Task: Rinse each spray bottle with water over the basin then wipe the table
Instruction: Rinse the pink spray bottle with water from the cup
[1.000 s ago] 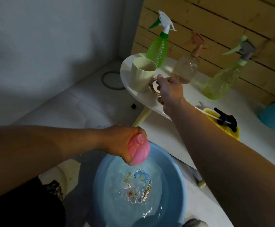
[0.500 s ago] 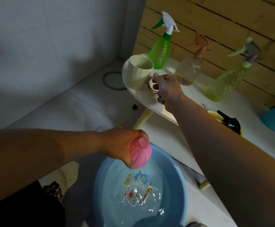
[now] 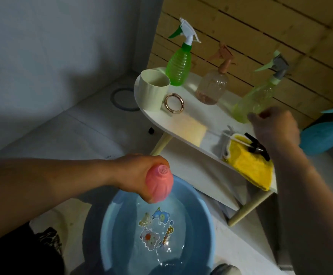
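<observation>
Water fills the blue basin (image 3: 110, 225) on the near floor, and my left hand (image 3: 139, 175) grips the pink bottle (image 3: 158, 182) just above it, so drips fall inside. My right hand (image 3: 274, 128) hovers over the worktop (image 3: 189, 114) at the right, fingers loosely curled around nothing, above the black spray head (image 3: 257, 146) lying on the yellow cloth (image 3: 248, 167). I judge I'm reaching for that head. Along the far edge stand the green bottle (image 3: 178, 66), the clear bottle (image 3: 212, 86) and the pale green bottle (image 3: 254, 100), with the cup (image 3: 153, 90) at the left.
</observation>
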`<state>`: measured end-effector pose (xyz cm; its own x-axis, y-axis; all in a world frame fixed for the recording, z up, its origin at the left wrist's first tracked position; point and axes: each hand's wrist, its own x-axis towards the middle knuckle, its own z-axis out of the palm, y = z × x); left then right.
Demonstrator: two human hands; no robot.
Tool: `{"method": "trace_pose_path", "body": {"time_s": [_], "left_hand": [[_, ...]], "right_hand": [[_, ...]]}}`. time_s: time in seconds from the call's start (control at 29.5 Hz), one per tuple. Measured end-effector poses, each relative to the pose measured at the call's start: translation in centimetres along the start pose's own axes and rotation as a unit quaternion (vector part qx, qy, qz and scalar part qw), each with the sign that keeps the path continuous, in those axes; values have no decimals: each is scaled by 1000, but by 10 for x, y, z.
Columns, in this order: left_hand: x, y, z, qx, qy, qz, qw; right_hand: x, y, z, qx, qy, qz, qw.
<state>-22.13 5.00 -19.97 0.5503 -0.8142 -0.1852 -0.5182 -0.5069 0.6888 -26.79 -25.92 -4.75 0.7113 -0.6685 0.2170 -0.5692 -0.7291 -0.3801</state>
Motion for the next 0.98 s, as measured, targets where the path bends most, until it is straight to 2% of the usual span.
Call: {"method": "trace_pose_path", "body": {"time_s": [0.1, 0.2, 0.27, 0.44, 0.58, 0.64, 0.75, 0.88, 0.98], "left_hand": [[3, 2, 1, -14, 1, 4, 1000], [6, 9, 2, -34, -3, 11, 999], [9, 15, 2, -54, -2, 18, 998], [18, 26, 2, -86, 14, 32, 996], [21, 28, 1, -98, 24, 34, 994], [22, 27, 1, -98, 26, 31, 994], [21, 21, 3, -98, 27, 27, 994], [19, 18, 3, -87, 20, 24, 996], [17, 18, 2, -79, 16, 11, 997]], "right_hand": [[12, 51, -5, -59, -41, 127, 989], [9, 68, 2, -45, -98, 193, 975], [6, 69, 10, 10, -126, 224, 966], [10, 69, 26, 163, -109, 267, 943], [5, 56, 26, 345, -110, 302, 882], [-4, 44, 18, 393, -117, 261, 874], [-23, 13, -3, 424, -110, 115, 892], [-58, -25, -33, 381, -94, -57, 918], [-77, -40, -42, 345, -94, -135, 924]]}}
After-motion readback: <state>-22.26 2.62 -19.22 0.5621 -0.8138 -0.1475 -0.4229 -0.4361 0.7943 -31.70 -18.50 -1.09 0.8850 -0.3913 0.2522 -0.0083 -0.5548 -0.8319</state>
